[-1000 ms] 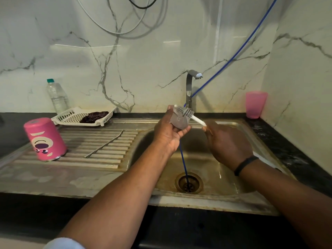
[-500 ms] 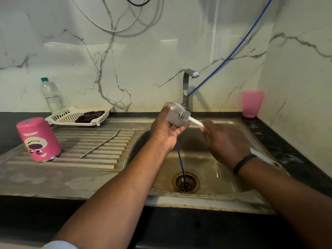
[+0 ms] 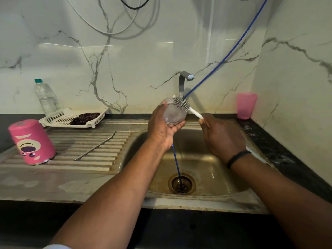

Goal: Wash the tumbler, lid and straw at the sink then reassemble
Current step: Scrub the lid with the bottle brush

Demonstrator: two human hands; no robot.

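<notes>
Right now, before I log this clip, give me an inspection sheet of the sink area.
Surface: steel sink with ribbed drainboard, stained, set in a dark counter.
Job's things: clear lid held over the basin; pink tumbler upside down on the drainboard; metal straw lying beside it.
Clutter: white tray holding a dark cloth; water bottle; pink cup in the right corner.
Grippers: left hand cups the lid; right hand holds a white brush, bristles against the lid.
Cables: blue hose runs into the drain; white and black cables on the wall.
Surroundings: marble-look wall, tap.
</notes>
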